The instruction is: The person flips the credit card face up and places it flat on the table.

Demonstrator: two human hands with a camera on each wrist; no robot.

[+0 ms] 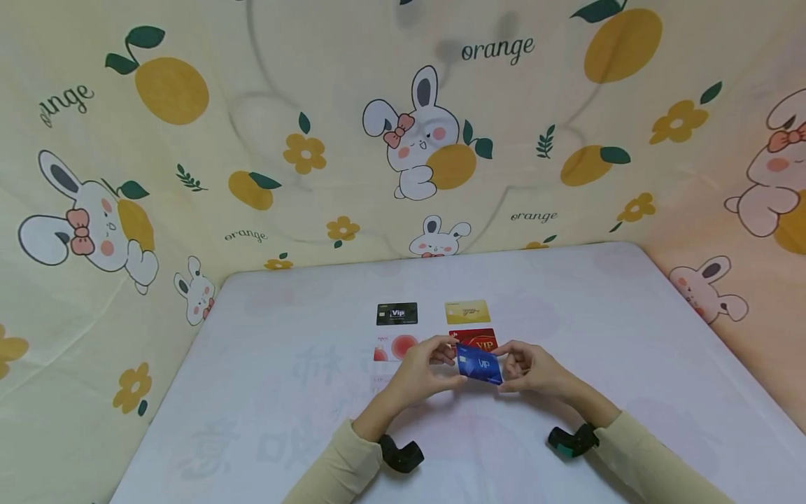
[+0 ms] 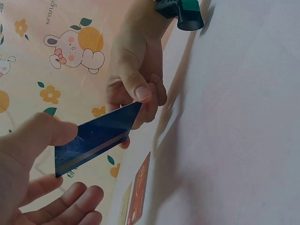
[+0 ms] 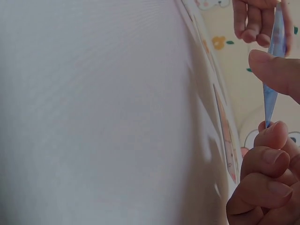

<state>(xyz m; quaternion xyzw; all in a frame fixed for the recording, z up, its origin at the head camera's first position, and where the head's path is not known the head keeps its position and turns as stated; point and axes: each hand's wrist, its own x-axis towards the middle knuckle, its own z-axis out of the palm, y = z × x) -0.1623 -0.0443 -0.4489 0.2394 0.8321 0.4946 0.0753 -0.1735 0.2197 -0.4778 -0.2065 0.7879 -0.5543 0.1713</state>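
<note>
A blue VIP card is held between both hands, tilted above the table. My left hand pinches its left end between thumb and fingers, and my right hand pinches the right end. In the left wrist view, the underside of the blue card shows a dark stripe along one edge. From the right wrist, the same card appears nearly edge-on beside the right thumb. Just behind it on the table lies a red VIP card, partly covered by the blue card and fingers.
A black VIP card and a gold card form a back row. In front of the black one lies a pale card with a red circle. The white-covered table meets a printed cloth backdrop behind.
</note>
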